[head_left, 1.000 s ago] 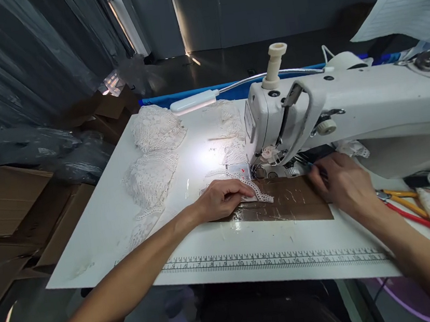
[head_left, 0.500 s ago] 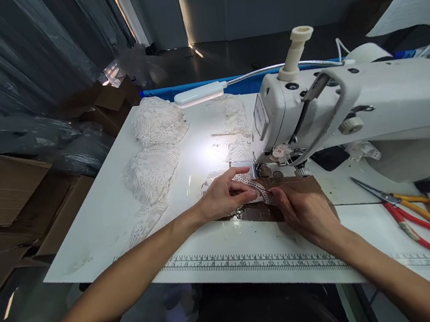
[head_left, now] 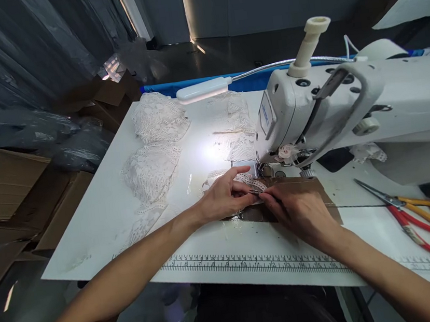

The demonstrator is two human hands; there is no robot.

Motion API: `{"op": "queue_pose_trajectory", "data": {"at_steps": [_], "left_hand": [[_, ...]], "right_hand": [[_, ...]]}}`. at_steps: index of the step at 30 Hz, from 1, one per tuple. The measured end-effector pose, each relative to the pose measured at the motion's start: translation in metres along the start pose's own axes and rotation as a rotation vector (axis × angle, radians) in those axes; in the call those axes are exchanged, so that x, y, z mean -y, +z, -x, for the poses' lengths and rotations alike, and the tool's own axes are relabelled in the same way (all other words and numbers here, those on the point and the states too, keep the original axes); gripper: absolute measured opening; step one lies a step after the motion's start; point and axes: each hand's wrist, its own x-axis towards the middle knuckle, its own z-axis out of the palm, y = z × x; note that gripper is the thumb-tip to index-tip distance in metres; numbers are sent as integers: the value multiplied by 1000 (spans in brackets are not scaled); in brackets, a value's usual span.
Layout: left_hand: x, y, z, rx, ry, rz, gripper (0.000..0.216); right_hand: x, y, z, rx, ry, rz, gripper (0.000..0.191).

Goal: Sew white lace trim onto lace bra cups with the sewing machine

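Observation:
My left hand (head_left: 225,197) is closed on a strip of white lace trim (head_left: 252,181), with the thumb and index finger stretched toward the needle area. Its lower fingers pinch the lace. My right hand (head_left: 302,206) is closed around a thin dark tool (head_left: 255,192), whose tip reaches the lace by the left fingertips; most of it is hidden in the palm. Both hands work over a brown taped sheet (head_left: 312,185) in front of the sewing machine (head_left: 394,92). The presser foot (head_left: 265,170) stands just behind the lace.
Piles of white lace (head_left: 153,171) lie on the left of the white table (head_left: 101,222). More lace pieces (head_left: 237,119) lie behind the needle. A lamp (head_left: 203,90) hangs above. Red-handled scissors (head_left: 424,240) and a yellow-handled pair (head_left: 420,209) rest on the right.
My right hand has moved a little left, bringing the dark tool's tip to my left fingertips. The left hand stays nearly in place on the lace. The view has shifted slightly.

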Motion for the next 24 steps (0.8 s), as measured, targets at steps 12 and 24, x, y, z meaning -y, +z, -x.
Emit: {"op": "queue_pose_trajectory", "data": {"at_steps": [12,24], "left_hand": [[-9,-3,5,145,283,-336,71],[-22,-28,-45,-65,405,-870,23]], "right_hand": [[-27,-5,16,-119,-76,17,34],[-38,-4,10,33,253,-92,36]]}}
